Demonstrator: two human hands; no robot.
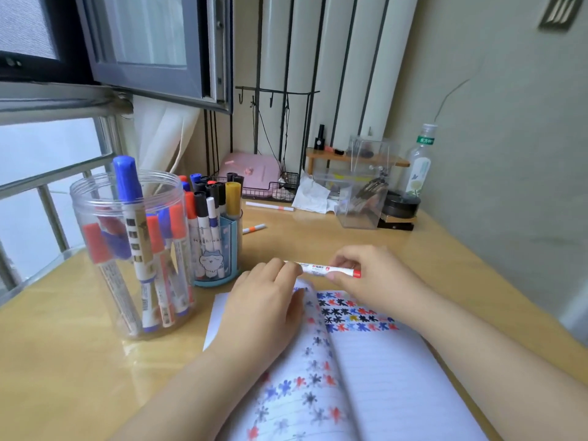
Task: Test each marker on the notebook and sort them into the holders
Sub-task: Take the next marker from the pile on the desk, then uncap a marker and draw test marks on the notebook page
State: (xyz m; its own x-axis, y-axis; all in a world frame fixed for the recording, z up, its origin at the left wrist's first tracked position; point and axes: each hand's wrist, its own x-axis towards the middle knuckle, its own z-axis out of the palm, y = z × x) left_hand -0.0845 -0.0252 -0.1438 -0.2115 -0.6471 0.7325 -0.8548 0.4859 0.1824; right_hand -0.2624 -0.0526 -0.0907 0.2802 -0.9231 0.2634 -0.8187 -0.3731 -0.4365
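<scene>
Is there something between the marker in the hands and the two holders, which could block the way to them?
Nothing visible does. The marker is held by both hands above the notebook; only bare desk lies between it and the blue holder and clear jar, both open on top.

Printed lettering on the blue holder, far left, begins with "H"; the rest is unclear. The bottle, far right, carries a green band with Chinese characters. Print on the held marker is too small to read.
</scene>
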